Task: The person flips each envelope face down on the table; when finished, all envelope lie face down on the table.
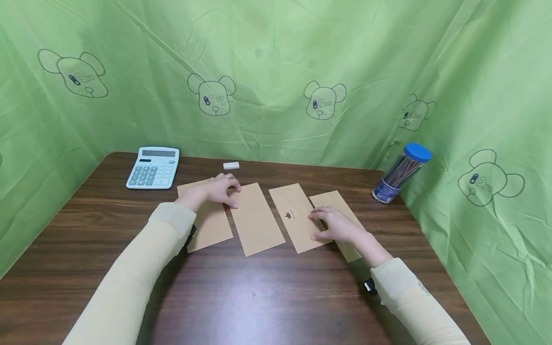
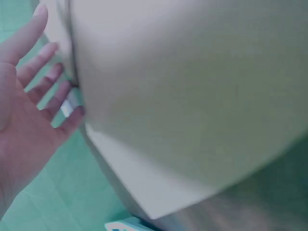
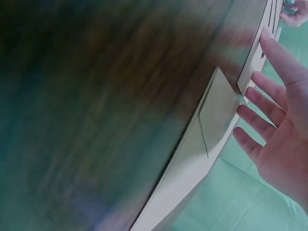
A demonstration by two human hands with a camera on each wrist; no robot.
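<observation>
Several tan paper envelopes lie in a row on the table. My left hand [image 1: 221,188] reaches across the leftmost envelope [image 1: 210,227], its thumb and fingertips at the upper left edge of the second envelope [image 1: 258,225]. In the left wrist view the left fingers are spread and loosely bent. My right hand [image 1: 334,224] lies over the third envelope [image 1: 293,199], which bears a small dark crown print, and the rightmost envelope [image 1: 334,199]. The right wrist view shows a flap [image 3: 219,113] on the rightmost envelope, with the right fingers spread beside it.
A light blue calculator [image 1: 153,167] sits at the back left of the brown wooden table [image 1: 241,292]. A white eraser-like block [image 1: 231,166] lies behind the envelopes. At the back right stands a clear, blue-lidded tube [image 1: 401,172] of thin sticks. Green curtains [image 1: 267,129] surround the table.
</observation>
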